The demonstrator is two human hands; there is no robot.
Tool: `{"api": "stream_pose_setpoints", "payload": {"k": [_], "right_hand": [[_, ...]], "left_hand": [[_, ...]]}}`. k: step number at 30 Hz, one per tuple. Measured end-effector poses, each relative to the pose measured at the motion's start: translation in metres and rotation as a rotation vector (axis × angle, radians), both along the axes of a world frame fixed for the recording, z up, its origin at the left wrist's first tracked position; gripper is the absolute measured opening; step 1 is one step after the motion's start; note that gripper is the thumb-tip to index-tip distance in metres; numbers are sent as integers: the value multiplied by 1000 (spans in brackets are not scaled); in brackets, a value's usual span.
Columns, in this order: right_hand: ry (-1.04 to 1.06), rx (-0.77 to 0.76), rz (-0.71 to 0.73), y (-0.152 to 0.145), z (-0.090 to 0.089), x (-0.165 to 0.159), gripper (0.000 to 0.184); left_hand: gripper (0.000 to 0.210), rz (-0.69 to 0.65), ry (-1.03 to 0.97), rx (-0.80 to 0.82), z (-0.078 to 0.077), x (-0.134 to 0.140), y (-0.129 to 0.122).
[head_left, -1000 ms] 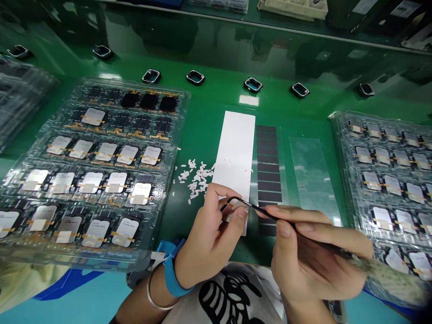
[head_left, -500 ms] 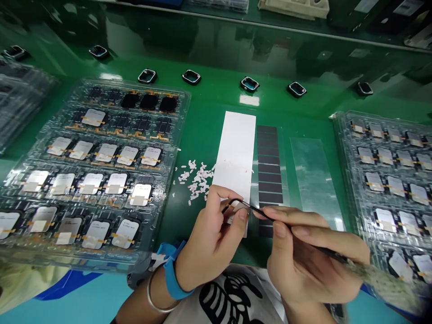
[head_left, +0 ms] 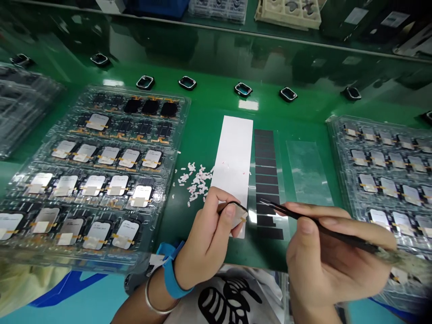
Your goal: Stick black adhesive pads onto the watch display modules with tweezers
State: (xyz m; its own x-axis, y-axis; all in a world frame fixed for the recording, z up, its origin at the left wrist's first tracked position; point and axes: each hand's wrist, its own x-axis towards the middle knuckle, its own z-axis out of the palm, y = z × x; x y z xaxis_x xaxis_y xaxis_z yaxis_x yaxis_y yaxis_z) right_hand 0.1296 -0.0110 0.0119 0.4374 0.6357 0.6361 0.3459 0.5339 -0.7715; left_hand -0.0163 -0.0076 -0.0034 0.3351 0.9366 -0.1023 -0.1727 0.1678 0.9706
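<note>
Between thumb and fingers, my left hand [head_left: 211,234] grips a small watch screen module [head_left: 239,215] with a silver back and orange flex tape. My fingers cover part of it. Black tweezers [head_left: 324,227] are held in my right hand [head_left: 337,256], their tips slightly parted over a strip of black adhesive pieces [head_left: 266,180]. Under my left hand lies a white paper sheet [head_left: 234,157] with small red marks. A heap of tiny white scraps [head_left: 199,180] is scattered to its left.
A clear tray of screen modules [head_left: 162,175] lies at left, another tray [head_left: 351,180] at right. A clear film sheet [head_left: 310,175] is beside the black strip. Several watch cases [head_left: 243,89] line the back, below a shelf edge [head_left: 216,33].
My right hand and the tweezers have moved right, away from the module to over the black strip. My left hand has tilted the module, showing more of its silver back.
</note>
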Motion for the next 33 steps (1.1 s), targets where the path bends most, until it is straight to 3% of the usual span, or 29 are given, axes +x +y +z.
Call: {"api": "stream_pose_setpoints", "payload": {"k": [6,9,18,22,25,30,33], "right_hand": [[42,-189,-11,7,25,23,23],[33,-269,-38,11,29,33,17],[120,-501,148,-3,-2,49,15],[133,-557,119,-27,-16,60,9],[135,-576,111,-43,-24,66,7],[157,-586,125,-52,-34,68,10],[139,-596,116,-51,-37,69,10]], "left_hand": [[13,-8,48,47,-5,-2,-2],[18,32,3,21,-3,-1,-1],[19,35,38,20,0,-1,3],[28,-19,23,47,3,0,5],[24,-59,101,108,3,0,5],[21,-231,267,87,6,5,0],[20,-362,468,160,12,12,-2]]}}
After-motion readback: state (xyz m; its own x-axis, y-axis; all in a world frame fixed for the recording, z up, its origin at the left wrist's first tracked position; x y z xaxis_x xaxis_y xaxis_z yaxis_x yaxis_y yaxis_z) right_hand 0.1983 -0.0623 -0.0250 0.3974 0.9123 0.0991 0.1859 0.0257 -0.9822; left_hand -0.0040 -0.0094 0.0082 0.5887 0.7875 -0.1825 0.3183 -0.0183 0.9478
